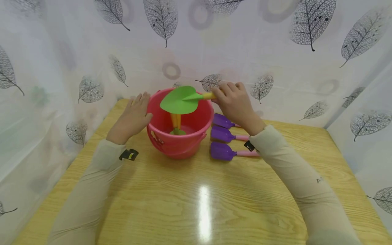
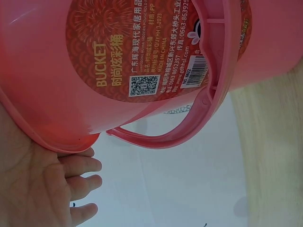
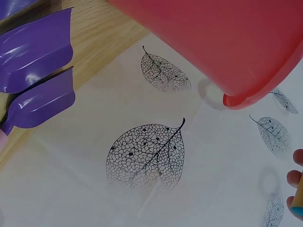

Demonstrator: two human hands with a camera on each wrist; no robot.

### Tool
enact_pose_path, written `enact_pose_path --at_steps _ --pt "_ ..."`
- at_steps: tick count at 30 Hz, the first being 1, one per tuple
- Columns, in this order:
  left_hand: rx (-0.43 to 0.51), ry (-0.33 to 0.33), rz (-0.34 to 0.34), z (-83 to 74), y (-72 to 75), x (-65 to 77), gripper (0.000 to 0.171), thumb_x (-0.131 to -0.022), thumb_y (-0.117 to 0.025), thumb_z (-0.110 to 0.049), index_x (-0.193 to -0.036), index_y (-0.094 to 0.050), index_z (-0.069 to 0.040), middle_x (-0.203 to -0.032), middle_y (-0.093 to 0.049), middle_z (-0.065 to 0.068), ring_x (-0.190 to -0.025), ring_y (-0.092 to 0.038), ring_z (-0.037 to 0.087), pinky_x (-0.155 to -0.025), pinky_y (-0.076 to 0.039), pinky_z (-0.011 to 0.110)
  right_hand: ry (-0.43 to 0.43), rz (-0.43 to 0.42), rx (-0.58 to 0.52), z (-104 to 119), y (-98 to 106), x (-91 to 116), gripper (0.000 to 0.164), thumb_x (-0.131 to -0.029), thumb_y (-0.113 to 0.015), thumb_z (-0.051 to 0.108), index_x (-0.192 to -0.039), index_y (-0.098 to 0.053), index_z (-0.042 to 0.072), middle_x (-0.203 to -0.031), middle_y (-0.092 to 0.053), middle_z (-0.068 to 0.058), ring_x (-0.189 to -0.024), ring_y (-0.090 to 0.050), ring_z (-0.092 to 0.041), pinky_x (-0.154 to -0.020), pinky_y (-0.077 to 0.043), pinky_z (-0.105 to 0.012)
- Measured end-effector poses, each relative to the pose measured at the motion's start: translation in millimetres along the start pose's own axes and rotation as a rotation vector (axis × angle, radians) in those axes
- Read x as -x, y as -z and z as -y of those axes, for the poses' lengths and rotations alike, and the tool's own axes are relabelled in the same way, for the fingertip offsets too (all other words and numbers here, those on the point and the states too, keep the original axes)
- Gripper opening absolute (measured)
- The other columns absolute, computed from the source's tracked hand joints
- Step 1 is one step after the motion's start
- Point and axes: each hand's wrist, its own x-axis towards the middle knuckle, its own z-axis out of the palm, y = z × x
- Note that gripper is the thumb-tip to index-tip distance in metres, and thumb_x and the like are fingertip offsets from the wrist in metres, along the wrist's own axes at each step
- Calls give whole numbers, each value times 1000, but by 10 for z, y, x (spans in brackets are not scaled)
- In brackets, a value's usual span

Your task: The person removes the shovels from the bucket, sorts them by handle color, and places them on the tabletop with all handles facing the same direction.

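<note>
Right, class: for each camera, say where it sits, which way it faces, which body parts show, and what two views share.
Head: worn on the head, facing forward and down at the red bucket; both sleeves, left grip and right grip show.
Left wrist: on that wrist, facing the bucket's labelled side; palm and fingers show lower left.
Right wrist: on that wrist, facing the bucket, purple scoops and leaf-print curtain; fingertips show at the right edge.
Shared: head and right wrist both show the purple scoops.
</note>
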Motion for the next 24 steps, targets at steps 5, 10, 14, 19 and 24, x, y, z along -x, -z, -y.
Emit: enact_pose_path --at_steps 5,10,14,19,24 --pt "4 2 0 3 1 -11 67 -96 -33 -22 -149 -2 5 -157 -2 24 -145 -1 41 -118 3 54 -25 13 17 -32 53 58 30 -96 -47 32 -98 -56 4 -86 -61 -13 -78 -57 -31 -69 -41 -44" --pt "0 8 -3 8 -3 -13 67 -96 -33 -22 -149 -3 6 -157 -3 23 -145 -3 41 -118 3 54 -50 31 15 -69 112 136 31 -96 -47 31 -98 -55 1 -89 -61 -14 -79 -55 -32 -72 -41 -46" --pt "1 11 -2 5 -1 -7 67 -95 -32 -22 -149 -4 6 -157 -3 23 -145 -3 41 -118 3 54 -72 32 7 -115 148 207 30 -94 -52 28 -99 -56 -1 -90 -61 -17 -81 -55 -34 -76 -41 -49" --pt "7 10 5 -10 7 -3 66 -96 -31 -22 -148 -3 6 -157 -2 24 -145 -2 41 -118 3 54 -89 33 18 -190 177 300 31 -96 -48 26 -102 -57 -3 -92 -62 -18 -86 -57 -35 -80 -41 -50" --pt "9 8 4 -29 18 4 66 -95 -31 -22 -148 -4 7 -156 -2 24 -145 -2 42 -118 3 54 -99 24 26 -271 197 402 34 -98 -43 26 -105 -57 -4 -95 -62 -19 -89 -57 -37 -84 -40 -52"
